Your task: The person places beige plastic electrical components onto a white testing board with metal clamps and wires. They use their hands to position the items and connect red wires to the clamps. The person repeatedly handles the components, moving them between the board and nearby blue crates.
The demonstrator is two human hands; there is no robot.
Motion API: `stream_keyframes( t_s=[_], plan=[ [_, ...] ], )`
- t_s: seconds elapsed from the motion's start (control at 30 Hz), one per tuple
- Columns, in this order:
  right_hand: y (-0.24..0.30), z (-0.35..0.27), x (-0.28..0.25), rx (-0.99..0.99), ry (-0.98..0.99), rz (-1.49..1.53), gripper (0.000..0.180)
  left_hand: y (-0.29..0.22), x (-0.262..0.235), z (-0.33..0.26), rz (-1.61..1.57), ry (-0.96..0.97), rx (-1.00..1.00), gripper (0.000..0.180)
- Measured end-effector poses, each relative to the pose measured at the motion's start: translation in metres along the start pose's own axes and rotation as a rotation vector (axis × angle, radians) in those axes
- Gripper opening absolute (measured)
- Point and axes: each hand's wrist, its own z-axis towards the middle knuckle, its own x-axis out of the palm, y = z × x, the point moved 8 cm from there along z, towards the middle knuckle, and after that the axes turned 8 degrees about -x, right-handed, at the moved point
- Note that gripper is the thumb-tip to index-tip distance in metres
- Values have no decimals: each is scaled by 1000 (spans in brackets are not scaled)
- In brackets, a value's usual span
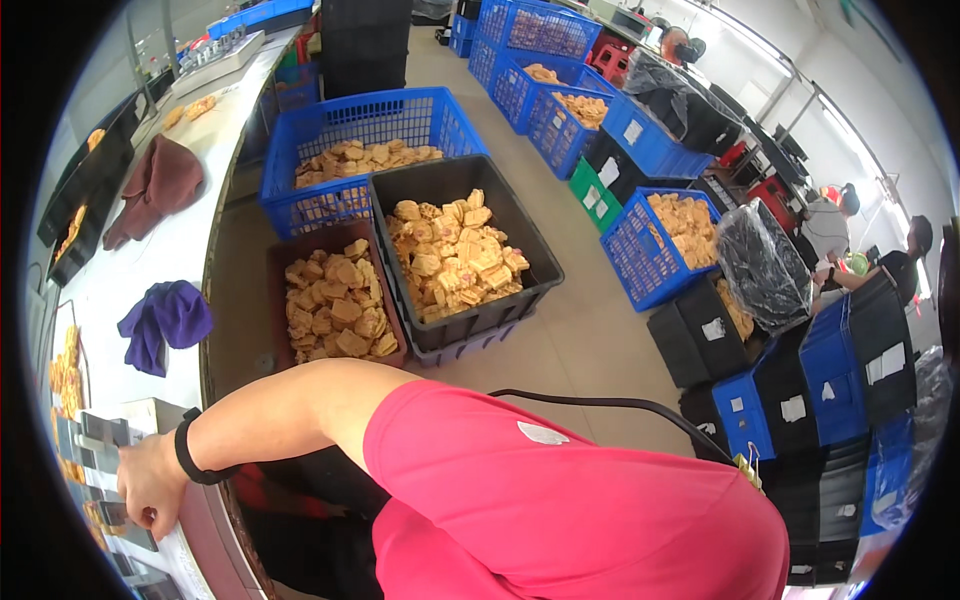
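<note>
My right hand (153, 487), with a black band (193, 450) round its wrist, reaches across to the worktable at the lower left. Its fingers are curled closed; what they grip, if anything, is hidden. The hand is right at a piece of equipment with grey-black block-shaped parts (104, 430) along the table's edge. Yellow-brown biscuit-like pieces (67, 375) lie beside and behind that equipment. A purple cloth (166, 326) and a brown cloth (160, 188) rest farther along the white tabletop (215, 130). My left hand is out of the picture.
A black crate (545, 270), a brown crate (277, 330) and a blue crate (350, 105) of biscuit-like pieces stand beside the table. Stacked blue and black crates (700, 330) line the right across the tiled floor (590, 350). Other people (835, 225) are at the far right.
</note>
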Motion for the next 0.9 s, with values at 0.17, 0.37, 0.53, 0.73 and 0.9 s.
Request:
stream_keyframes(
  t_s=[0.17, 0.37, 0.53, 0.73, 0.9],
  plan=[
    [6, -1, -5, 20, 10, -49, 28, 1, -5, -1, 30, -8, 13, 72],
    [10, -3, -13, 55, 54, -81, 31, 1, -8, 0, 54, -13, 25, 71],
    [16, 4, -14, 19, 59, -87, 29, 1, -20, 1, 84, -49, 24, 70],
    [19, -4, -13, -18, -24, -100, 19, 29, -47, -5, 98, -149, -59, 70],
    [25, -15, -22, -81, -81, -40, 9, 45, -63, -10, 108, -206, -104, 69]
  ],
)
